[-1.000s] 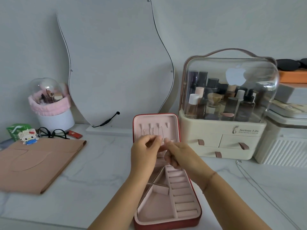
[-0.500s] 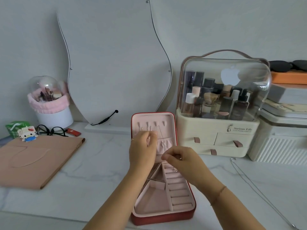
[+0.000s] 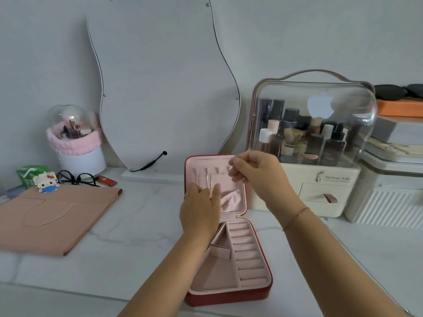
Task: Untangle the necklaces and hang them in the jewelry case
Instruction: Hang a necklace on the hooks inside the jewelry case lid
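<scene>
— Marble, white with grey veins: that's the table (image 3: 142,225) everything sits on. A wavy-edged mirror (image 3: 160,88) leans on the wall behind. To the right of it is a cream cosmetics organiser (image 3: 320,179) with a clear dome full of bottles.

— And the jewelry case (image 3: 229,298)?

— Middle of the table, between the person's forearms. It's red outside, pink inside, and open. Its lid (image 3: 238,202) stands upright at the far side. The base lies flat, with ring rolls down the right and open compartments on the left.

— What are the hands doing?

— The left hand (image 3: 200,210) is up against the lid's lining, low on the left half. Its fingers are fairly straight and close together, and I can't see them gripping anything. Two hung chains (image 3: 207,181) dangle from hooks just above its fingertips. I can't tell whether it touches them.

— The right?

— The right hand (image 3: 261,177) is raised at the lid's top right corner. Thumb and forefinger are pinched narrow on a necklace (image 3: 223,171), and the other fingers curl loosely under.

— Where does that chain run?

— Leftward from the pinch, a thin pale thread in front of the lining, near the row of hooks at the top of the lid. It's too fine for me to say whether it sits on a hook, and I lose the rest of it behind the fingers.
</scene>
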`<state>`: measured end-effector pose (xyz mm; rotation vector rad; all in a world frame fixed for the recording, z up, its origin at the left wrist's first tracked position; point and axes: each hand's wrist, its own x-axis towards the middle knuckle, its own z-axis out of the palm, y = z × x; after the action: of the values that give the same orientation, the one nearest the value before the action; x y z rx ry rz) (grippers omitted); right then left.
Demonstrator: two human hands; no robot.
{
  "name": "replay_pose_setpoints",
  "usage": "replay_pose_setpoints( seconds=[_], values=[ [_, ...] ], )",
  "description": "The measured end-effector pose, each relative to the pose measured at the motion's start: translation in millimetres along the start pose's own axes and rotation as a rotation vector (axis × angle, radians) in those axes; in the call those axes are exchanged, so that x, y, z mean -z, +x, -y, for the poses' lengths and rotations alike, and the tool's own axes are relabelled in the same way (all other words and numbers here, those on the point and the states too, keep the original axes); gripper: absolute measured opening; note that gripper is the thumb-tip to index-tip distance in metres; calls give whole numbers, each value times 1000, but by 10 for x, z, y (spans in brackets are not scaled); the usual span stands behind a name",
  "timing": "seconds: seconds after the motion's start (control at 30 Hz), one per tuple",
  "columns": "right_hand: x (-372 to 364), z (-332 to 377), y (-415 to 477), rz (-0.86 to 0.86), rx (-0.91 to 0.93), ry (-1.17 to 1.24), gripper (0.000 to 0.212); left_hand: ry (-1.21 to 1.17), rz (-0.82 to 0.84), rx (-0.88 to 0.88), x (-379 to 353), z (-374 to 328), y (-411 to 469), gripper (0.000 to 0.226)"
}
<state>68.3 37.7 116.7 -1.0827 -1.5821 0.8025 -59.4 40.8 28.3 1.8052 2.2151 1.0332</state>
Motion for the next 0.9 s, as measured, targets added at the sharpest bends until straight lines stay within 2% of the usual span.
replay_pose_setpoints(
  seconds=[0.13,0.27,0.4,0.53,0.7,0.83,0.9],
  values=[
    [-104,-59,164,-39,2,-25,17,-100,-26,-1,35,23,-26,57],
    [-233,-290,166,25,-39,-166,16,-197,-53,-8,30,35,-21,49],
    [-257,-471,61,26,-41,-233,16,-268,-74,-14,19,48,-24,51],
    [-161,-537,-72,-16,-37,-210,17,-347,-40,-13,19,81,-8,51],
    [301,-764,-389,-169,-78,-249,16,-335,23,-67,19,129,-2,51],
    [918,-1027,-586,-288,-218,-481,6,-390,20,-100,9,184,22,55],
    [1249,-1162,-628,-309,-310,-599,5,-467,-27,-100,42,189,36,45]
  ],
)
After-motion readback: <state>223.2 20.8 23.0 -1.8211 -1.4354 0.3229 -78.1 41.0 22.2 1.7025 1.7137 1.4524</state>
